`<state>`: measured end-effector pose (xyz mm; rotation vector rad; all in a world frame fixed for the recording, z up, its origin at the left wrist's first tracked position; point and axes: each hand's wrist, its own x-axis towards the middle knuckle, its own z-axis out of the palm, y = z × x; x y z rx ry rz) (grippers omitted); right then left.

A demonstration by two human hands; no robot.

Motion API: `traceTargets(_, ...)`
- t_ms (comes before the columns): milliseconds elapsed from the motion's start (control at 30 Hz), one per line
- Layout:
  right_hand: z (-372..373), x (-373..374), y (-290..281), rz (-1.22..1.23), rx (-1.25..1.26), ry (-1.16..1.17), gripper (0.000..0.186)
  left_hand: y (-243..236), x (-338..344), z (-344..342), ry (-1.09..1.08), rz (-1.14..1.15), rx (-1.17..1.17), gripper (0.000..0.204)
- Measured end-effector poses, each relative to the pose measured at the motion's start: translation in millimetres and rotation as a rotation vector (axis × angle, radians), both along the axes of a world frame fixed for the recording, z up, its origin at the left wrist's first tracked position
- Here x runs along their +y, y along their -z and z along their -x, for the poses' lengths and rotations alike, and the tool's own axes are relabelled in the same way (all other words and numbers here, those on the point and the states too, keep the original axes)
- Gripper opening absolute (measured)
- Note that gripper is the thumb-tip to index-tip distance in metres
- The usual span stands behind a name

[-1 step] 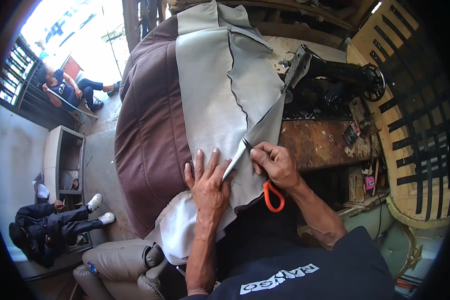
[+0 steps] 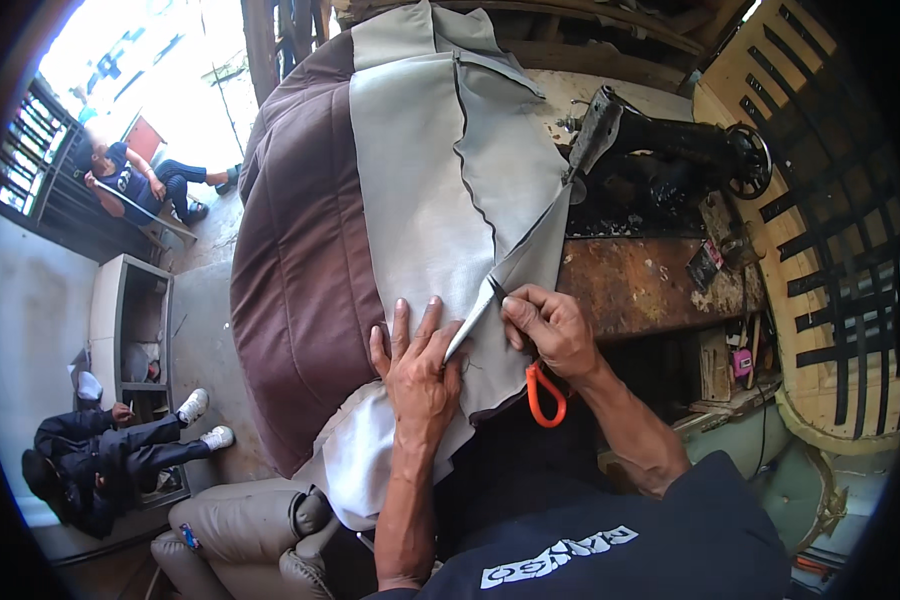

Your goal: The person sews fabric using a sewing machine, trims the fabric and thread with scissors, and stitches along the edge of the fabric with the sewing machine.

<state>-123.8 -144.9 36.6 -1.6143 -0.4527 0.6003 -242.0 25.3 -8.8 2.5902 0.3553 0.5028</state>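
Observation:
Grey fabric (image 2: 400,170) with dark seam lines is joined to brown quilted material (image 2: 290,250) across the work surface. My left hand (image 2: 417,370) lies on the grey fabric with spread fingers, its thumb and forefinger beside a narrow folded seam strip (image 2: 482,305). My right hand (image 2: 555,330) is closed round orange-handled scissors (image 2: 547,405), the dark tips against that seam just right of the left fingers. The upper end of the seam reaches a black sewing machine (image 2: 660,175), partly covered by the fabric.
A panel with black webbing (image 2: 830,300) stands right. A worn wooden table (image 2: 620,275) holds the machine. Two seated people (image 2: 120,180) (image 2: 100,465) are at left, beside a metal cabinet (image 2: 110,320). A padded grey seat (image 2: 235,525) sits at lower left.

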Motion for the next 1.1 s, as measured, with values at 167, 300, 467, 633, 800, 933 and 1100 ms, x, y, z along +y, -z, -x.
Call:
traceTargets(167,22,-18,0,-0.514,0.186,0.206,0.022,-6,-3,-5,0.083,0.152,0.033,0.025)
traceTargets(300,-33,-100,-158,-0.963,-0.508,0.278,0.026,-22,4,5,0.15,0.239,-0.011,0.023)
traceTargets(467,-28,-70,-108,-0.013,-0.428,0.158,0.014,-28,11,6,0.147,0.309,0.061,0.029)
traceTargets(633,-24,-17,-32,0.526,-0.52,0.074,0.03,-19,9,14,0.045,0.357,-0.053,0.022)
traceTargets(800,-33,-7,-24,0.708,-0.548,-0.043,0.036,-9,11,9,0.037,0.307,-0.148,0.019)
traceTargets(933,-39,-3,-20,0.768,-0.575,-0.107,0.038,-9,11,8,0.032,0.323,-0.185,0.023)
traceTargets(1100,-42,-3,-12,0.751,-0.585,-0.134,0.038,-8,14,9,0.034,0.339,-0.184,0.024)
